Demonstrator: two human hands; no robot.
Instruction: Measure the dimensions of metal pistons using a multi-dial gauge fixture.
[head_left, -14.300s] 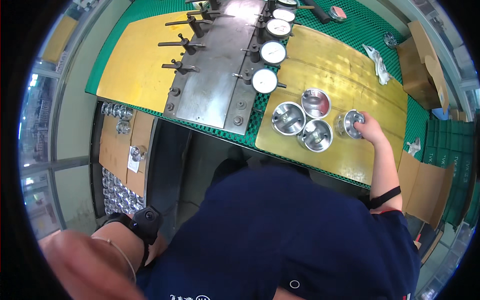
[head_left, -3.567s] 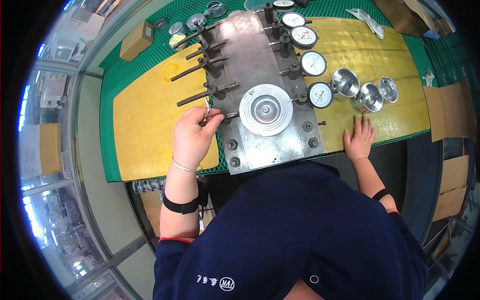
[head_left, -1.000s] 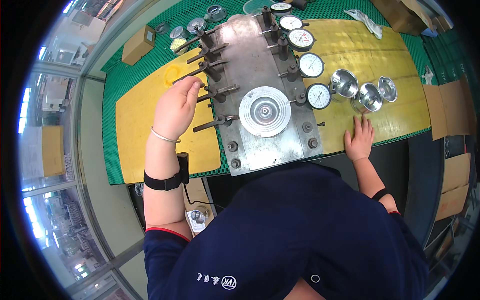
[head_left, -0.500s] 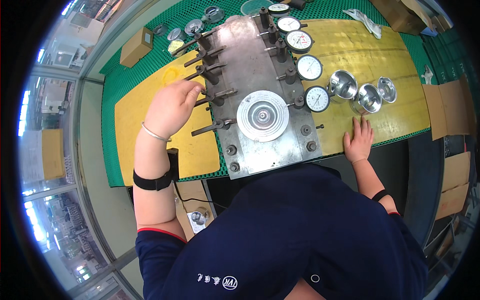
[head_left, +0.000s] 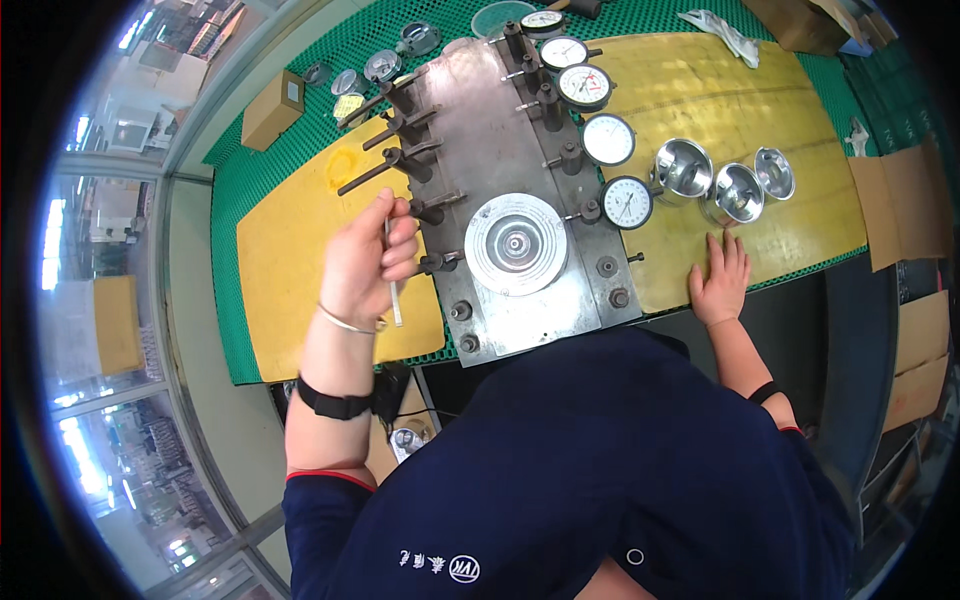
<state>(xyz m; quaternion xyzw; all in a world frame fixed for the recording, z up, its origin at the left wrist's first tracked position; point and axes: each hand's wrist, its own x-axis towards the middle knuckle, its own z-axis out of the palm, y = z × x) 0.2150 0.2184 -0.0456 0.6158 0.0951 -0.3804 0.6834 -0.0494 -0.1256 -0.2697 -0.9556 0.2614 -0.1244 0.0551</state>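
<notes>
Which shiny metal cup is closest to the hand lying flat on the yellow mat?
The middle cup of the three. It sits just above the right hand, while the left cup and the smaller right cup stand farther off to either side.

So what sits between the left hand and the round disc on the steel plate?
In the head view, only a short clamp lever and bare steel plate separate the left hand, which holds a thin rod, from the round disc.

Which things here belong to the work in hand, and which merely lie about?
In use:
left hand gripping a thin metal rod
steel fixture plate with round disc
dial gauges

Lying about:
cardboard box
white rag
shiny metal cups, beyond the flat right hand
</notes>
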